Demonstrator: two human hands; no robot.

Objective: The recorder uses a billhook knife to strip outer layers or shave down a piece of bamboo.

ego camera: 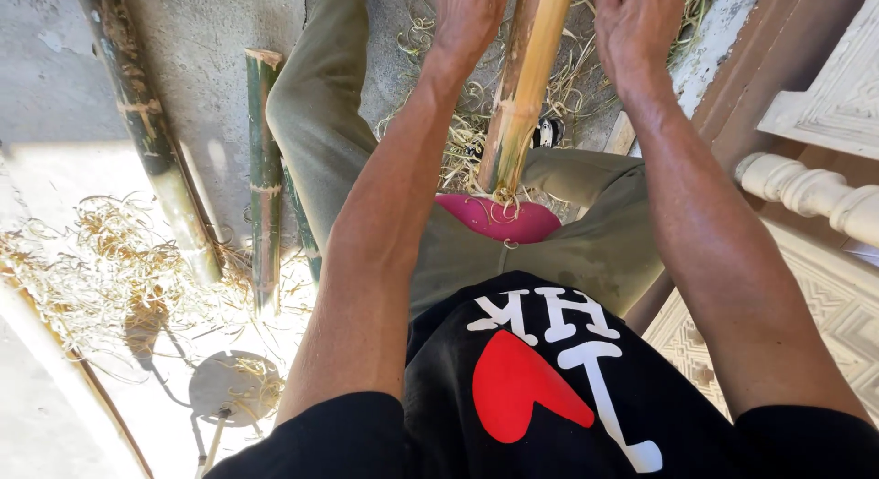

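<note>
A yellow-tan bamboo pole (526, 76) slants up from my lap, its lower end resting against a pink pad (499, 218) on my olive trousers. My left hand (467, 16) is just left of the pole and my right hand (636, 21) just right of it, both near the top edge of the view. Their fingers are cut off by the frame, so what they grip is hidden. A small dark bit shows by the right hand's thumb. Both forearms reach forward on either side of the pole.
Two green bamboo poles (264, 168) (146, 131) lie on the concrete floor at left among curly pale shavings (110, 259). A round metal disc (233, 386) sits at lower left. Carved wooden panels and a turned pale baluster (810, 190) stand close at right.
</note>
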